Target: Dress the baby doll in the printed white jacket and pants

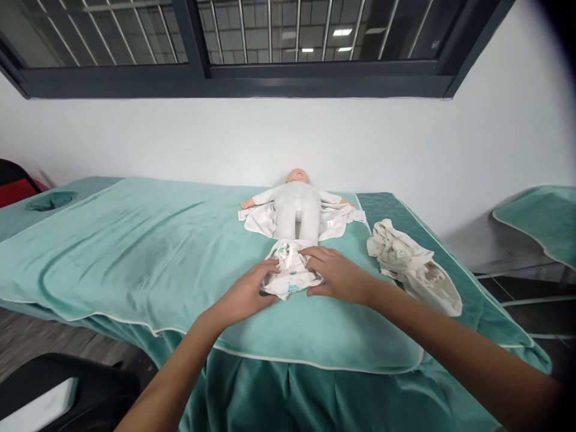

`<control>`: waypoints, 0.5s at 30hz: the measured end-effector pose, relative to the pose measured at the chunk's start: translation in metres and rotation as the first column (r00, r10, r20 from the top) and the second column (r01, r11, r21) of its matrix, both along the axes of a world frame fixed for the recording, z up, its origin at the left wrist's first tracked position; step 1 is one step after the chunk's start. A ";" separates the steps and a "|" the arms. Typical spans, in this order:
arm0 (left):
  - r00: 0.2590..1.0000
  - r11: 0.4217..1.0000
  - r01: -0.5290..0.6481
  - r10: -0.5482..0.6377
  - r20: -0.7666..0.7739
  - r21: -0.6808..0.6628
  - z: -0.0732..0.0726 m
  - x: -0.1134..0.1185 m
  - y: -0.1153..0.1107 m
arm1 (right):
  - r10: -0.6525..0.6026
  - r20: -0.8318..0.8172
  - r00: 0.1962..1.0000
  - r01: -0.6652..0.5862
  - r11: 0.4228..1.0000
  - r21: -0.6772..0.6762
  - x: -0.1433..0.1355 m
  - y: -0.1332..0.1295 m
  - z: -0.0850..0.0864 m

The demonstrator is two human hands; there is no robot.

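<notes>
A baby doll [297, 201] with a white cloth body lies on its back, head toward the wall. An open white baby top [335, 222] is spread beneath its arms and torso. At the doll's feet are bunched white baby pants [292, 279] with a small printed pattern; they hide the feet. My left hand [249, 291] grips the pants' left side, thumb below and fingers above. My right hand [335, 273] is closed on their right side, fingertips reaching over the upper edge near the doll's legs.
A crumpled cream cloth garment [414, 267] lies to the right on the green-covered bed [135, 252]. The white wall [180, 138] and barred window [288, 36] are behind. A black chair [99, 384] with a white object stands at lower left; another green-covered surface [540, 219] is at right.
</notes>
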State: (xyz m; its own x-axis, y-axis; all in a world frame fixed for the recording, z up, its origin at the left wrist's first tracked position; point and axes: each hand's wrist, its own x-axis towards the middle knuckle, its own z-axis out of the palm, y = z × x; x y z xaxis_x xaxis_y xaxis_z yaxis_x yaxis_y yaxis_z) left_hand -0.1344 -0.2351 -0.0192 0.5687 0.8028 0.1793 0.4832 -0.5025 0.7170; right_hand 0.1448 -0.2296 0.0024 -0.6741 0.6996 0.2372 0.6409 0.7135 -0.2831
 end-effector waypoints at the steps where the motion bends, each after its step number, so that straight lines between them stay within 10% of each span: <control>1: 1.000 1.000 0.003 -0.003 -0.017 -0.020 -0.002 -0.001 0.001 | -0.006 -0.021 1.000 0.005 1.000 -0.029 0.001 0.001 -0.004; 11: 0.967 0.992 0.012 0.020 -0.255 0.124 0.018 -0.005 0.017 | -0.059 0.157 0.986 0.047 0.996 0.080 0.007 0.012 0.004; 15: 0.928 0.973 0.051 0.037 -0.372 0.223 0.041 -0.003 0.019 | -0.032 0.267 0.963 0.006 0.995 0.095 0.003 0.013 0.036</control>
State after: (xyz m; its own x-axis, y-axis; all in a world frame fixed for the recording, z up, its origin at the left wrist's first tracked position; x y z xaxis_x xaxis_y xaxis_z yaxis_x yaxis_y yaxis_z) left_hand -0.1378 -0.2161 0.0218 0.6348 0.7618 0.1291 0.6880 -0.6334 0.3543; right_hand 0.1477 -0.2170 0.0383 -0.7085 0.6965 0.1136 0.6980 0.7154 -0.0324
